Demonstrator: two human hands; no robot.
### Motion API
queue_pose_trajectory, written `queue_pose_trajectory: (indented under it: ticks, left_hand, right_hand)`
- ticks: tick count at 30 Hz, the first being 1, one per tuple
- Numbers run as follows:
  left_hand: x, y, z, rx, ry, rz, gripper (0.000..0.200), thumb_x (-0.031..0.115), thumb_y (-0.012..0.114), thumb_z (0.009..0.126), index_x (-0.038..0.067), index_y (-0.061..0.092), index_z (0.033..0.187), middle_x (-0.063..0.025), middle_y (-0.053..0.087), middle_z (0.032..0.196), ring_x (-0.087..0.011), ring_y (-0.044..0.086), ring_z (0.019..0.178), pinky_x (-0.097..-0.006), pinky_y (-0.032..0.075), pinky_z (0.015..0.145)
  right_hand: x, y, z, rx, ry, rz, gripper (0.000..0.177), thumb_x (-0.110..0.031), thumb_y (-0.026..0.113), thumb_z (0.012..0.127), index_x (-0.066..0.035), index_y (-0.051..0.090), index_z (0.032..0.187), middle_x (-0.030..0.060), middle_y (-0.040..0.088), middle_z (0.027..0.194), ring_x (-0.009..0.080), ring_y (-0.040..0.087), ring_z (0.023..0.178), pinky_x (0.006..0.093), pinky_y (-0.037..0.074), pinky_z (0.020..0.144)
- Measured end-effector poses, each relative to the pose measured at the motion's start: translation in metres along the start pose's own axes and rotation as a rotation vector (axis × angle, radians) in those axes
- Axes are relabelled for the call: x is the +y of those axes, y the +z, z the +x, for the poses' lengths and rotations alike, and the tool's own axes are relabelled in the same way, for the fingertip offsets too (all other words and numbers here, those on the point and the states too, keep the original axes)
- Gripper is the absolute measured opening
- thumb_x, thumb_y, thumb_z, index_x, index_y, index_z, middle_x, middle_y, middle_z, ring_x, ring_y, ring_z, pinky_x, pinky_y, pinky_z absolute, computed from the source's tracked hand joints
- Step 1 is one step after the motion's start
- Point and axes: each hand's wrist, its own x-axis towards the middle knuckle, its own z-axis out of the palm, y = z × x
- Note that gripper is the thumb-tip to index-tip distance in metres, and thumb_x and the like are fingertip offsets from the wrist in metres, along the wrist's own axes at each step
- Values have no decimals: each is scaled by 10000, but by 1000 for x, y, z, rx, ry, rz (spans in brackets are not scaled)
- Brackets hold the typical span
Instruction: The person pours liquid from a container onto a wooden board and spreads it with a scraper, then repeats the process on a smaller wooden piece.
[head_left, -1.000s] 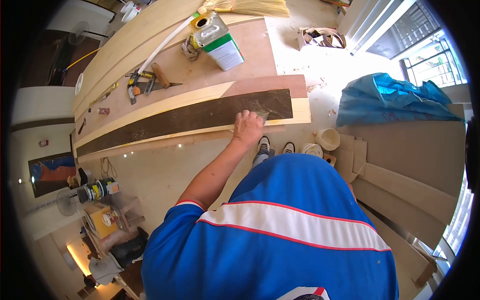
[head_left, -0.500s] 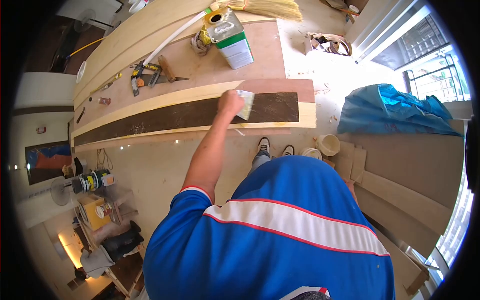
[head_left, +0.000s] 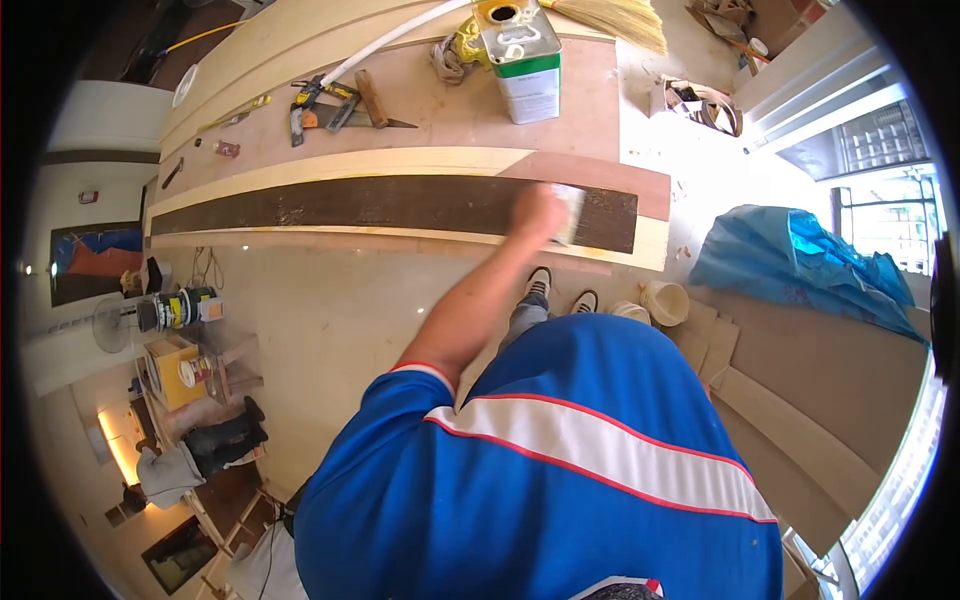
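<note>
My left hand [head_left: 538, 212] is stretched out over a long dark brown strip [head_left: 380, 203] that lies on a pale wooden board [head_left: 330, 165]. The hand grips a small pale scraper [head_left: 573, 214], whose blade rests on the dark strip near its right end. The hand is blurred by motion. My right hand is hidden behind my blue shirt. My shoes [head_left: 558, 288] stand on the floor just below the board's near edge.
A green-and-white metal can [head_left: 525, 60], a straw broom [head_left: 610, 15], and a saw with hand tools [head_left: 340, 105] lie on the plywood sheet beyond the board. A blue plastic bag [head_left: 800, 265] and a small bucket [head_left: 665, 300] sit to the right.
My left hand swept with the scraper from the strip's near edge to its far edge, then right toward the strip's end. The view shifted a little.
</note>
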Motion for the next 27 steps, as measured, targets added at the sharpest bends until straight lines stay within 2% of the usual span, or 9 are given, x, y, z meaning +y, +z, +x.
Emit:
queue_pose_trajectory:
  ticks: [5, 7, 9, 11, 13, 17, 23, 24, 27]
  left_hand:
    - [-185, -101, 38, 214, -85, 101, 256, 258, 743, 754, 10, 692, 786, -188, 694, 756, -323, 686, 689, -436, 540, 656]
    - [-223, -155, 31, 215, -451, -287, 181, 168, 791, 750, 35, 684, 810, -54, 646, 699, -171, 583, 582, -409, 500, 520]
    - [-337, -182, 59, 320, -464, -35, 210, 110, 819, 699, -2, 677, 806, -77, 656, 728, -167, 583, 582, -394, 514, 526]
    - [-347, -231, 51, 370, -530, 247, 340, 217, 788, 717, -14, 719, 958, -183, 730, 899, -282, 718, 770, -430, 565, 663]
    - [-294, -264, 27, 499, -603, 404, 253, 174, 606, 767, 87, 739, 963, -198, 706, 1036, -391, 664, 1007, -447, 534, 864]
    - [-260, -254, 26, 519, -530, 482, 203, 162, 603, 777, 93, 736, 915, -195, 710, 1002, -381, 677, 984, -457, 542, 843]
    - [-102, -107, 20, 287, -72, 455, 190, 150, 574, 777, 41, 713, 708, -199, 675, 698, -369, 681, 668, -479, 537, 639]
    - [-53, -94, 9, 68, -46, 412, 202, 157, 574, 792, 29, 713, 723, -204, 679, 723, -348, 691, 697, -465, 540, 622]
    - [29, -5, -6, -15, 223, 363, 189, 95, 553, 803, 5, 718, 778, -219, 693, 791, -371, 702, 783, -472, 571, 697]
  right_hand:
    - [-7, 0, -5, 4, 12, -4, 371, -345, 685, 861, 7, 606, 777, 91, 593, 668, 156, 519, 616, 374, 447, 572]
    - [-7, 1, -6, 4, 20, -8, 371, -345, 686, 861, 7, 605, 775, 90, 591, 666, 155, 517, 615, 375, 446, 572]
    - [-12, 2, -10, 6, 24, -10, 371, -344, 686, 861, 7, 605, 773, 90, 589, 664, 155, 515, 613, 375, 446, 571]
    - [-14, 3, -11, 6, 27, -8, 371, -344, 687, 860, 7, 605, 771, 89, 587, 662, 154, 513, 612, 375, 445, 570]
    - [-16, 4, -12, 6, 31, -9, 371, -344, 687, 860, 6, 604, 769, 88, 585, 660, 154, 511, 611, 375, 444, 569]
    - [-18, 6, -13, 6, 39, -2, 372, -343, 688, 860, 6, 603, 764, 87, 581, 656, 153, 508, 609, 376, 443, 567]
    - [-18, 11, -10, 6, 39, -1, 372, -343, 690, 859, 5, 602, 758, 84, 575, 650, 151, 502, 605, 377, 441, 564]
    - [-19, 13, -9, 6, 38, -1, 372, -343, 690, 859, 5, 602, 757, 84, 575, 649, 151, 501, 605, 377, 441, 564]
    - [-24, 14, -6, 9, 30, 4, 373, -342, 691, 858, 4, 602, 754, 83, 572, 646, 150, 498, 603, 377, 440, 563]
